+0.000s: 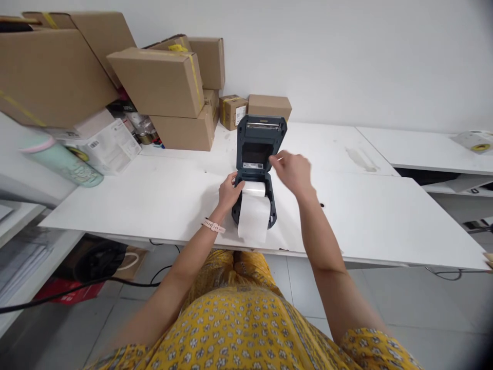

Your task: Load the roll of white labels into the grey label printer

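Note:
A dark grey label printer (272,205) stands on the white table with its lid (259,134) raised. Inside its base sits a roll of white labels (253,188), and a loose strip of label paper (254,218) hangs out over the front. My left hand (230,193) grips the left side of the base, its thumb over the rim beside the roll. At the lid's right edge is my right hand (291,171), slightly blurred, with its fingers curled and the fingertips against the edge.
Cardboard boxes (157,82) are stacked at the back left, with two smaller ones, including a brown box (269,106), behind the printer. A green tumbler (63,162) leans at the left. Another paper roll (475,141) lies far right. The white table (370,221) ends near my body.

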`<state>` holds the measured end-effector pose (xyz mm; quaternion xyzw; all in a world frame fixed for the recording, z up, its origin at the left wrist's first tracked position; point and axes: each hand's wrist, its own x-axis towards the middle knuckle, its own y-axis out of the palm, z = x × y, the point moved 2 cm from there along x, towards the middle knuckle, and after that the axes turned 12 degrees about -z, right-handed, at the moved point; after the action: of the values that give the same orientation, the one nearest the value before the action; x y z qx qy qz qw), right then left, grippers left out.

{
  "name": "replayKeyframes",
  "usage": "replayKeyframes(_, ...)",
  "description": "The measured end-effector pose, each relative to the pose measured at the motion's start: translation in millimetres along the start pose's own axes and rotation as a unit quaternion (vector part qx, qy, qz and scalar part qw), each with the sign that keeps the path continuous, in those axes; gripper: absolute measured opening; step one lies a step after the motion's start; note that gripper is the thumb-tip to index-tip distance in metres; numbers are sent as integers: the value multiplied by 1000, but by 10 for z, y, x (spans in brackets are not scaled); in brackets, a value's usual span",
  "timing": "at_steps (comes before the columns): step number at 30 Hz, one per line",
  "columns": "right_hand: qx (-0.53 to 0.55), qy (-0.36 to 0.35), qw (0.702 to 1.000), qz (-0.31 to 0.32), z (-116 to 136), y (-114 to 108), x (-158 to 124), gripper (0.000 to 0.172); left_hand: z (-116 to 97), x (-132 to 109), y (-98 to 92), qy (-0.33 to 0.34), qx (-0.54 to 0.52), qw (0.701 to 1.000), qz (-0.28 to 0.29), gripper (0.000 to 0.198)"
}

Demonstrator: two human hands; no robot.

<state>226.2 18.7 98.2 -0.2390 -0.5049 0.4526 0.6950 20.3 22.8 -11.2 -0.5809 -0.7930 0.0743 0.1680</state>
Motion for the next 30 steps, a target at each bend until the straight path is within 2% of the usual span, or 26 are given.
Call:
replayKeyframes(2,18,-74,992,98,122,155,-91,36,-29,35,29,13,35,999,-10,47)
replayKeyframes(4,13,-142,969,201,183,380,-113,56,-24,55,54,22,69,997,-16,46)
replayKeyframes(6,-7,-176,940,291,173,619,-66,77,-6,60,68,31,96,995,-18,48)
replayKeyframes(9,-2,-200,912,358,114,888,52,89,-2,52,70,55,122,991,-9,52)
replayKeyframes(12,15,-209,914,348,75,995,128,92,-26,38,60,68,142,988,-2,53)
replayKeyframes(15,51,-187,917,350,45,964,133,96,-42,22,51,64,149,987,-4,54)
replayKeyframes(20,175,-155,902,363,2,726,123,102,-42,-7,44,58,135,989,-1,56)
replayKeyframes(24,291,-116,867,387,-84,483,92,103,-29,-12,36,56,114,992,-7,56)
replayKeyframes(27,397,-77,850,339,-219,301,-59,104,-14,-7,41,52,107,993,-17,56)
replayKeyframes(30,479,-7,846,234,-386,167,-409,116,-15,-7,47,51,109,992,-27,56)
